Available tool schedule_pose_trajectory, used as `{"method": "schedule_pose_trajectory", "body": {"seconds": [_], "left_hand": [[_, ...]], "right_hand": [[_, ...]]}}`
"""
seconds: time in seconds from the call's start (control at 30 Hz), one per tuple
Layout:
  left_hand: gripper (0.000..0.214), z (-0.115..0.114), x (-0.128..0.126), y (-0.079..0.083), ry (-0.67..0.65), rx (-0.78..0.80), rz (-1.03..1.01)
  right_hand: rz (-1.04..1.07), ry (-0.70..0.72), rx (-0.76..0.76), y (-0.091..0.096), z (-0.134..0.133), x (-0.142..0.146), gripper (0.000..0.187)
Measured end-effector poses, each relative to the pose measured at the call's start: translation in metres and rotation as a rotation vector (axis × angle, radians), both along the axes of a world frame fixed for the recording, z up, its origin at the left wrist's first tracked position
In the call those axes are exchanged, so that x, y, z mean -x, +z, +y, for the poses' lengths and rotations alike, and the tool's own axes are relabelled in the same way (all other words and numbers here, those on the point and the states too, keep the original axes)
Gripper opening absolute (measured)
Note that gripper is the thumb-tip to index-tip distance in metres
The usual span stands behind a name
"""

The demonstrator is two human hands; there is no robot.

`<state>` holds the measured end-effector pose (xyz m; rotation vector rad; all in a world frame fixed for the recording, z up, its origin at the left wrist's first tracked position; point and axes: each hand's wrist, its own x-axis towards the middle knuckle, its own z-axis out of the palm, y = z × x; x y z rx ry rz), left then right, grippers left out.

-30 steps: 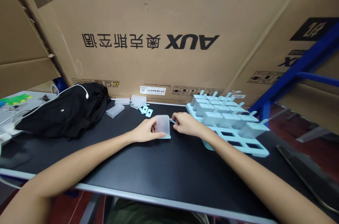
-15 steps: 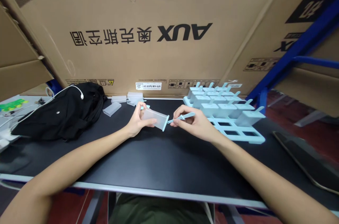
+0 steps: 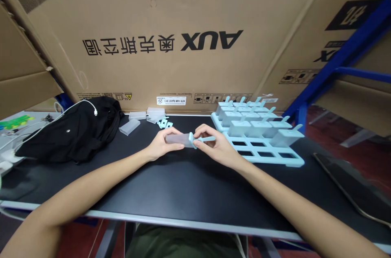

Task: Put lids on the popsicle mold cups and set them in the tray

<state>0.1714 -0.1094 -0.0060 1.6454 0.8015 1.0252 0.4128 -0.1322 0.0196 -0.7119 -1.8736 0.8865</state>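
My left hand (image 3: 161,144) is closed around a translucent plastic mould cup (image 3: 179,139), held on its side above the black table (image 3: 171,184). My right hand (image 3: 210,147) pinches a light blue stick with a cap (image 3: 201,140), whose cap end meets the cup's open end. Just right of my hands lies a light blue mould tray (image 3: 262,144) with several filled slots at the back and empty slots at the front.
Spare translucent cups (image 3: 131,126) and small blue caps (image 3: 164,123) lie at the back of the table. A black bag (image 3: 70,132) with a white cable sits on the left. Large cardboard boxes (image 3: 171,34) stand behind; a blue rack (image 3: 342,66) is at right.
The cup was upright on the table, then lifted and tipped sideways. My right hand brought the blue stick to the cup's open end, where the cap now meets it.
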Motion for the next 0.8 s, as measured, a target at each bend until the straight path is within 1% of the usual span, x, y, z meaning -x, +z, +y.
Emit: {"method": "schedule_pose_trajectory", "body": {"seconds": [0.1,0.23,0.3,0.4,0.47,0.53,0.6,0.63,0.7,0.8], "left_hand": [[0.054,-0.001,-0.001,0.001,0.023,-0.025,0.017],[0.055,-0.003,-0.002,0.003,-0.020,-0.095,0.060],[0.054,-0.004,-0.002,0.004,-0.060,-0.123,0.070],[0.051,-0.005,-0.004,0.003,-0.126,-0.113,0.120],[0.049,-0.006,-0.005,0.002,-0.185,-0.084,0.159],[0.048,-0.005,-0.006,0.000,-0.235,-0.069,0.188],[0.043,-0.005,-0.007,-0.003,-0.239,-0.101,0.222],[0.039,-0.005,-0.007,-0.004,-0.218,-0.141,0.251],[0.030,-0.005,-0.006,-0.006,-0.150,-0.268,0.333],[0.020,-0.007,-0.005,-0.008,-0.039,-0.485,0.520]], "right_hand": [[-0.004,0.026,0.031,-0.001,0.000,0.001,0.033],[-0.052,-0.015,0.066,-0.006,0.001,0.001,0.042],[-0.104,-0.032,0.051,-0.006,0.003,0.000,0.042],[-0.205,0.012,0.021,-0.002,0.005,-0.005,0.035],[-0.262,0.028,-0.026,0.007,0.007,-0.012,0.031],[-0.321,0.002,-0.090,0.020,0.007,-0.025,0.030],[-0.394,-0.044,-0.156,0.037,0.006,-0.045,0.029],[-0.436,-0.066,-0.191,0.046,0.005,-0.057,0.030],[-0.527,-0.133,-0.260,0.062,0.002,-0.082,0.031],[-0.715,-0.297,-0.343,0.076,0.000,-0.119,0.030]]}}
